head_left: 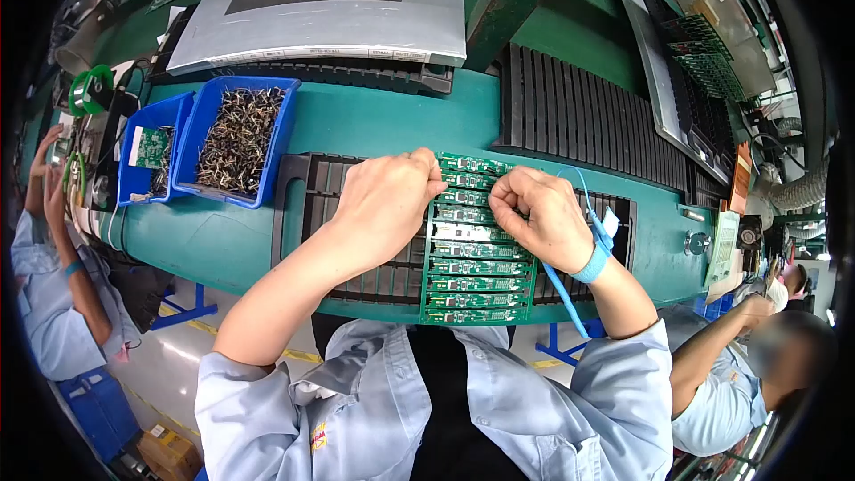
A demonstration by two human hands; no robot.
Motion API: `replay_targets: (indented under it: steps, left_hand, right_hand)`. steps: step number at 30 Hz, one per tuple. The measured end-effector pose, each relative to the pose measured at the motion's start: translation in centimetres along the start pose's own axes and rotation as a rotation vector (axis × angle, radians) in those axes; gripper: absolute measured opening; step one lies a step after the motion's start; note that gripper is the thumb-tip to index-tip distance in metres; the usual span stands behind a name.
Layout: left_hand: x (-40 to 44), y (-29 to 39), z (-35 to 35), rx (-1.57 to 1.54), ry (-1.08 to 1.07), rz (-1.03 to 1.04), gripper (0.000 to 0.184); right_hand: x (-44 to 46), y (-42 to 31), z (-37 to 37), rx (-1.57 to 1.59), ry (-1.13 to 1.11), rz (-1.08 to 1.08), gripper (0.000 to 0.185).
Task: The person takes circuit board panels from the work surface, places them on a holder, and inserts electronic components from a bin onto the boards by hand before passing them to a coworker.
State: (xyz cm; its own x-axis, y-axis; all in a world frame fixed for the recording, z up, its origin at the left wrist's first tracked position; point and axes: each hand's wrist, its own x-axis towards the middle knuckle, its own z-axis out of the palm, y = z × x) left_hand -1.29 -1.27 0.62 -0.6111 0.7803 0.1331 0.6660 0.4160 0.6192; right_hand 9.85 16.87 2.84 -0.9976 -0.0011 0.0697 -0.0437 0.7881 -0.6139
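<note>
A green circuit board panel, made of several narrow boards side by side, lies across a black slotted rack in front of me. My left hand is closed at the panel's upper left edge, thumb and fingertips on it. Over the right side of the panel, my right hand has its thumb and fingers pinched together; anything between them is too small or hidden to make out. A blue wrist strap with a cord goes round my right wrist.
A blue bin full of small leaded components stands left, beside another blue bin holding a small green board. Black slotted racks and a grey metal-framed plate lie farther back. Co-workers sit at both sides.
</note>
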Motion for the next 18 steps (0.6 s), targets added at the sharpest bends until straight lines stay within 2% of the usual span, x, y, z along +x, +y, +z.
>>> replay_targets:
  steps: [9, 18]
  left_hand:
    - [0.08, 0.19, -0.35, -0.119, -0.014, -0.072, 0.007]
    - [0.11, -0.03, -0.36, -0.205, 0.009, -0.073, 0.006]
  right_hand:
    - [-0.18, 0.12, 0.26, -0.186, 0.077, -0.182, 0.005]
    - [-0.45, -0.14, 0.64, 0.006, 0.085, -0.046, 0.004]
